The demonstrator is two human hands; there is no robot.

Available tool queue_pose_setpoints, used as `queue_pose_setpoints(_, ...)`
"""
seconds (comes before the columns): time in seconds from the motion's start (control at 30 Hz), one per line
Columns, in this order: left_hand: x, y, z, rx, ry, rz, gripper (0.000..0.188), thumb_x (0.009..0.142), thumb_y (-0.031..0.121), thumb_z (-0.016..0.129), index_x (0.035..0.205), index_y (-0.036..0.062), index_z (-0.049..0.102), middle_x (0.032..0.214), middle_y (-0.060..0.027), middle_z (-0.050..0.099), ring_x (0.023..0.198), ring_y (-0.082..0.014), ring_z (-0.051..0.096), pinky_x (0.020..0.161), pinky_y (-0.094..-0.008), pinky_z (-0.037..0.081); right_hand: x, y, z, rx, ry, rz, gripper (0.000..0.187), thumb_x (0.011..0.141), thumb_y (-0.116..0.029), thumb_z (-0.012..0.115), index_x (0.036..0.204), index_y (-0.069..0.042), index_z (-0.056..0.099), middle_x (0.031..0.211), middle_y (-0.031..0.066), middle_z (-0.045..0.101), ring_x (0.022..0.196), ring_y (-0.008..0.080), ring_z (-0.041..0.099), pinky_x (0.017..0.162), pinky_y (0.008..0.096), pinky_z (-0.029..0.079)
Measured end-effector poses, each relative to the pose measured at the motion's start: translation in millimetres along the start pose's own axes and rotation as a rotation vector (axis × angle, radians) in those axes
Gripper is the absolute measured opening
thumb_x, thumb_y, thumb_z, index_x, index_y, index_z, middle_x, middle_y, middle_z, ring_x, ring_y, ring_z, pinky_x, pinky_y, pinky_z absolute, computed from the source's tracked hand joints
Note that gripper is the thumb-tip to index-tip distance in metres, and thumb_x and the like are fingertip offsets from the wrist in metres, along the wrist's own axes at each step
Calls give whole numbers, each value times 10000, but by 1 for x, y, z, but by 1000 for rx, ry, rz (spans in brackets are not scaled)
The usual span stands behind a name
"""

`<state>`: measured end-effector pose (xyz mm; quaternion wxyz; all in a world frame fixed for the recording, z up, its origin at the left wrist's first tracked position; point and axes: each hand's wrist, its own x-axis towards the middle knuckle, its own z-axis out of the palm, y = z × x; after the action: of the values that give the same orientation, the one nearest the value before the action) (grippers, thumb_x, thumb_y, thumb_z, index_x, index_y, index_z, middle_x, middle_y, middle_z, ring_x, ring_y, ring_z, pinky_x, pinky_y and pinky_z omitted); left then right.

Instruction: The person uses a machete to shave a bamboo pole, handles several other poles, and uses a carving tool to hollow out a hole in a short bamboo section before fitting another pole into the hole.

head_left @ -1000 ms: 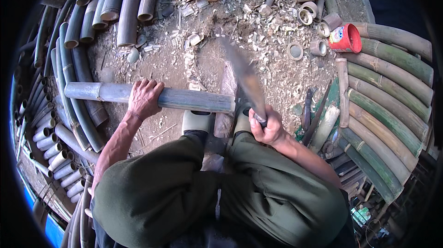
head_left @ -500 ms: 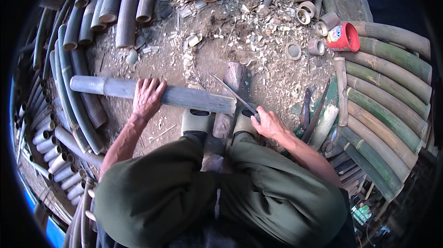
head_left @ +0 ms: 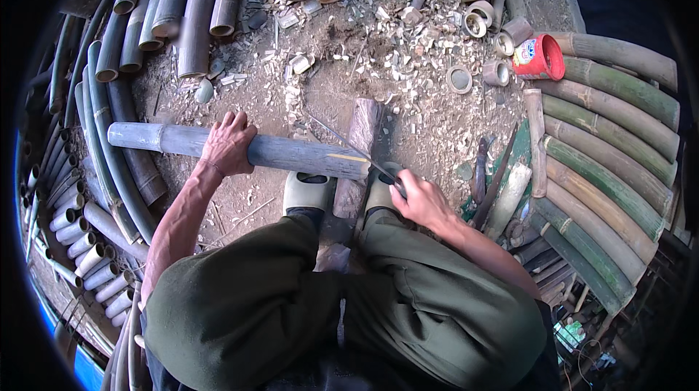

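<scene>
A grey bamboo pole (head_left: 291,155) lies crosswise in front of me, its right end over a wooden block (head_left: 365,125). My left hand (head_left: 228,145) is closed over the top of the pole, left of its middle. A pale yellowish strip shows on the pole's surface near the right end. In my right hand (head_left: 421,204) is the dark handle of a long, thin-bladed knife (head_left: 338,136). Its blade slants up and leftward along the far edge of the pole's right end. Whether it touches the bamboo I cannot tell.
My shoes (head_left: 309,191) flank the block. Pale bamboo chips (head_left: 408,63) litter the dirt ahead. Bamboo poles (head_left: 196,20) lie far left, and split green-brown lengths (head_left: 611,136) on the right. A red tub (head_left: 539,57) stands by short bamboo rings (head_left: 460,79). Cut tubes (head_left: 87,245) are stacked left.
The pole has turned slightly, and a longer pale strip now shows near its right end. My left hand has shifted a little left, and the knife's tip has swung leftward.
</scene>
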<state>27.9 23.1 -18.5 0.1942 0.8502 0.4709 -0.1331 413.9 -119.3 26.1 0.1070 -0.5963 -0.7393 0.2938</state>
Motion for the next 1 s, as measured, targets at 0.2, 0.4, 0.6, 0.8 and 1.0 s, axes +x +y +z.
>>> queue_pose_setpoints(0.2, -28, -10, 8, 6, 11, -54, 638, 487, 227, 823, 1085, 112, 632, 1093, -108, 505, 1077, -307, 491, 928, -440, 449, 28, -46, -34, 283, -210, 285, 282, 922, -261, 624, 997, 1, 551, 683, 204, 583, 605, 287, 595, 592, 395, 478)
queue_pose_setpoints(0.4, -74, -82, -21, 256, 233, -78, 827, 588, 197, 808, 1336, 111, 467, 1325, -129, 474, 1309, -300, 405, 1114, -500, 288, -36, -33, -73, 377, 280, 307, 167, 942, -160, 583, 1015, -10, 572, 701, 64, 600, 588, 145, 584, 536, 297, 468)
queue_pose_setpoints(0.6, -93, -147, -63, 89, 119, -168, 641, 496, 198, 834, 1084, 138, 586, 1083, -47, 611, 1141, -278, 548, 1023, -540, 364, -95, 46, -66, 649, 318, 717, 177, 1002, -206, 529, 937, -43, 501, 617, 16, 523, 456, 101, 511, 405, 268, 421)
queue_pose_setpoints(0.8, -61, 5, -242, -113, -180, -191, 697, 576, 335, 810, 1177, 61, 586, 1043, -171, 676, 1002, -343, 646, 915, -416, 501, -138, 69, -93, 677, 459, 709, 185, 1011, -204, 511, 964, -25, 507, 630, 36, 534, 462, 111, 523, 409, 278, 432)
queue_pose_setpoints(1.0, -16, 166, -302, -523, -325, 61, 870, 682, 345, 811, 1337, -56, 404, 1145, -237, 614, 1018, -318, 631, 902, -396, 515, -151, 62, -131, 637, 634, 627, 216, 941, -196, 624, 901, -5, 531, 601, 63, 561, 467, 165, 561, 429, 330, 434)
